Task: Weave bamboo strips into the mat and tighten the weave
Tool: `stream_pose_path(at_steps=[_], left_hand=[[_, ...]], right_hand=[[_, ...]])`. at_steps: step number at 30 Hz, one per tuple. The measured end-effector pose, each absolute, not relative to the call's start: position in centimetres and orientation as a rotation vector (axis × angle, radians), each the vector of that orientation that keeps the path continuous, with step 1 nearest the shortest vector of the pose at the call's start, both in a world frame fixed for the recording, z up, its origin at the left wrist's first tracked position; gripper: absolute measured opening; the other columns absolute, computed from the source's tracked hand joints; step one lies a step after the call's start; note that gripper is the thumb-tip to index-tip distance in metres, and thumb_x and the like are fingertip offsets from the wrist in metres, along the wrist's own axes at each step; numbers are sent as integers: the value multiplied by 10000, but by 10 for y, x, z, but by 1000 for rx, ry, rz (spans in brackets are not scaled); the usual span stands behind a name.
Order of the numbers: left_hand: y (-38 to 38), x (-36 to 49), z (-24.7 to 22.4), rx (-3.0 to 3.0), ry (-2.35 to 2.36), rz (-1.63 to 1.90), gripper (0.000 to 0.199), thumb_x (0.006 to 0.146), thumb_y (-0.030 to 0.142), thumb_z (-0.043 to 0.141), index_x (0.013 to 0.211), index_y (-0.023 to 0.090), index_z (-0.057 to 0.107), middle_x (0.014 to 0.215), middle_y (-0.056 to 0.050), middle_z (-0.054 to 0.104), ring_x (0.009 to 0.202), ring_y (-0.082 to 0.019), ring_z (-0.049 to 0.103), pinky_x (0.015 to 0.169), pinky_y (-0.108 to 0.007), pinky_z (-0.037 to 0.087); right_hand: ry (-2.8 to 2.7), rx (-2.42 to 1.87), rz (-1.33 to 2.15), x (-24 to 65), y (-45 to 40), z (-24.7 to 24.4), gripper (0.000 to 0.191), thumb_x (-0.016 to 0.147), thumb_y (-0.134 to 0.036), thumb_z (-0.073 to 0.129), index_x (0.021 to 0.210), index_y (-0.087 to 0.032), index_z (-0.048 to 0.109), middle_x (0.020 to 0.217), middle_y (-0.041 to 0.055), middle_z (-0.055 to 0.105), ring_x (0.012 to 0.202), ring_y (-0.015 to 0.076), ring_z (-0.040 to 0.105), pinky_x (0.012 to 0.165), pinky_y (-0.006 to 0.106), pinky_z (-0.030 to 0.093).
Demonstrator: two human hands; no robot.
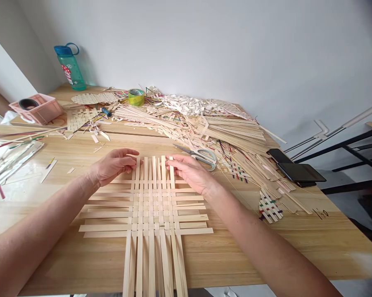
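"How far along is the woven mat (151, 202)?"

"Its crisscrossed middle looks done, lying flat on the table (235, 255) right in front of the person. Long strip ends (145, 255) stick out unwoven on all four sides."

"And the hands?"

"The left hand (113, 167) has its grip apart, fingertips at the top strips. The right hand (188, 173) rests its fingertips there too, but whether that grip is clamped on a strip, I can't tell."

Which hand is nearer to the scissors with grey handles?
Right. The right hand is just in front of the scissors, almost touching them; the left hand is far to their left, past the woven strips.
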State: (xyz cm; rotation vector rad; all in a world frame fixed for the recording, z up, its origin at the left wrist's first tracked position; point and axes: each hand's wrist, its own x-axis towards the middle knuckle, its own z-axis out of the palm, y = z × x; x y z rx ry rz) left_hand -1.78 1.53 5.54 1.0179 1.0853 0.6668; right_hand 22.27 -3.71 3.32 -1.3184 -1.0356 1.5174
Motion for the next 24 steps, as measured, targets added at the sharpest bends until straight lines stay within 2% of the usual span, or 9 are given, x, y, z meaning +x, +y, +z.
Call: stream_pose_path(at_steps=[3, 6, 9, 12, 15, 18, 21, 24], left_hand=[[15, -17, 54, 1063, 1097, 641, 554, 517, 217, 830, 1035, 101, 667, 910, -95, 735, 714, -129, 566, 636, -271, 410], [14, -16, 52, 1102, 1109, 617, 579, 528, 233, 834, 1068, 108, 667, 892, -89, 735, 694, -132, 556, 622, -272, 392], [15, -16, 51, 1093, 1102, 598, 568, 547, 262, 843, 1070, 115, 679, 861, -85, 732, 640, -119, 528, 582, -262, 355], [16, -16, 51, 1106, 1083, 609, 495, 548, 274, 854, 1000, 131, 713, 863, -79, 727, 671, -136, 558, 574, -259, 345], [16, -15, 53, 1174, 1048, 645, 412, 544, 262, 854, 924, 152, 738, 854, -60, 731, 774, -181, 618, 699, -298, 426], [16, -14, 56, 1213, 1006, 647, 379, 568, 256, 846, 918, 150, 748, 904, -75, 750, 868, -218, 648, 858, -354, 444], [21, -14, 63, 1148, 996, 609, 405, 581, 235, 853, 957, 138, 740, 949, -95, 746, 885, -226, 658, 876, -374, 455], [30, -14, 69, 1039, 996, 606, 403, 576, 201, 861, 948, 123, 728, 945, -106, 735, 843, -209, 660, 842, -370, 479]], right_hand=[[-1044, -1311, 1539, 221, -39, 35, 304, 700, -446, 807, 899, -222, 756, 957, 39, 710, 940, 176, 620, 816, 305, 475], [-1029, -1328, 1568, 219, -42, 37, 303, 709, -439, 807, 912, -220, 751, 998, 41, 711, 984, 177, 617, 868, 307, 472], [-998, -1309, 1590, 218, -42, 39, 298, 718, -412, 812, 938, -223, 745, 1015, 45, 710, 979, 173, 615, 856, 303, 474], [-971, -1253, 1635, 218, -41, 39, 293, 728, -387, 809, 965, -228, 742, 1009, 47, 713, 951, 168, 619, 846, 306, 481], [-999, -1194, 1679, 217, -38, 42, 255, 751, -388, 791, 939, -221, 747, 1038, 53, 724, 937, 163, 618, 842, 306, 489], [-1047, -1184, 1731, 216, -32, 49, 235, 781, -389, 768, 933, -211, 750, 1068, 64, 735, 970, 163, 626, 842, 299, 497], [-1067, -1220, 1767, 216, -24, 59, 216, 777, -375, 767, 900, -198, 751, 1050, 83, 742, 987, 185, 645, 827, 313, 514], [-1100, -1213, 1753, 215, -15, 67, 205, 767, -363, 766, 875, -189, 757, 1041, 97, 742, 898, 182, 650, 750, 314, 516]])
